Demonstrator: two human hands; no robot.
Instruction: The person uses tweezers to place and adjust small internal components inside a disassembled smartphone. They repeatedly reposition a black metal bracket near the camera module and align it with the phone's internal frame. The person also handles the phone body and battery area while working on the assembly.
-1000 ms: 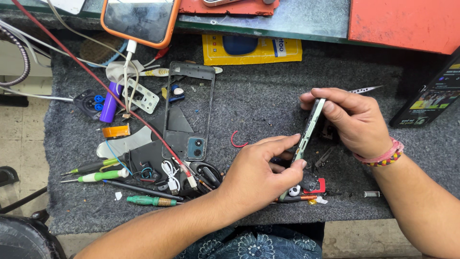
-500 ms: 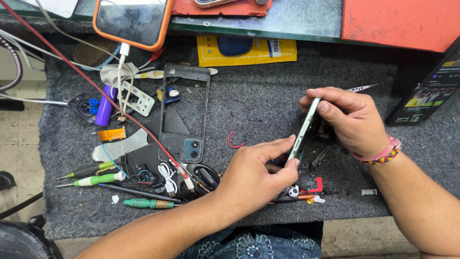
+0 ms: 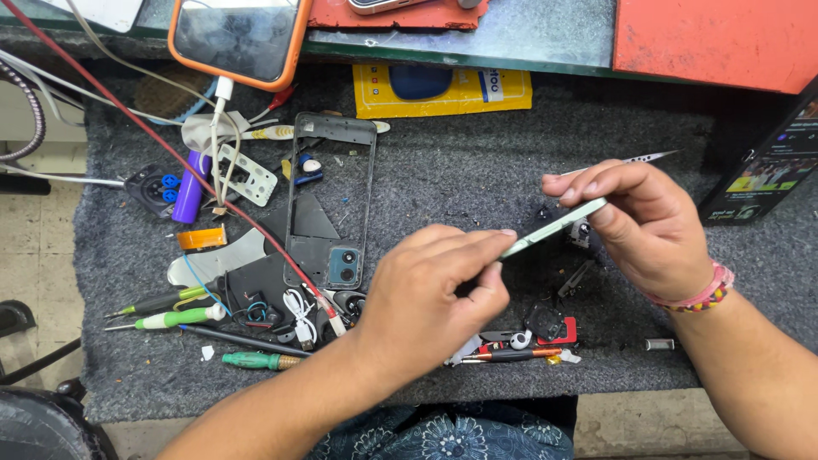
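Both hands are on a thin pale-green phone part (image 3: 555, 227), seen edge-on and held up over the grey felt mat (image 3: 477, 170) covering the counter. The left hand (image 3: 426, 302) has its fingers pinched narrow on the lower left end of it, and the right hand (image 3: 643, 226) has its fingers closed on the upper right end. A pair of metal tweezers (image 3: 643, 158) pokes out past the right hand's fingers; can't tell how it's gripped. There's a pink and multicoloured beaded bracelet (image 3: 703, 294) on the right wrist.

Packaging-wise: a flat yellow rectangular packet (image 3: 443, 89) with a dark blue oval on it sits at the back edge of the mat, right under the green shelf lip. A dark box (image 3: 767, 166) with a colourful picture panel stands at the far right. A big plain orange-red slab (image 3: 724, 38) is up on the shelf at top right.

Left of the hands lies a bare dark phone frame (image 3: 328, 204) with its square camera block at the bottom. Behind it on the shelf, a phone in an orange case (image 3: 239, 38) with a white cable plugged in. Green-handled screwdrivers (image 3: 175, 319) lie near the front left, and a small red part (image 3: 562, 330) sits just below the hands.
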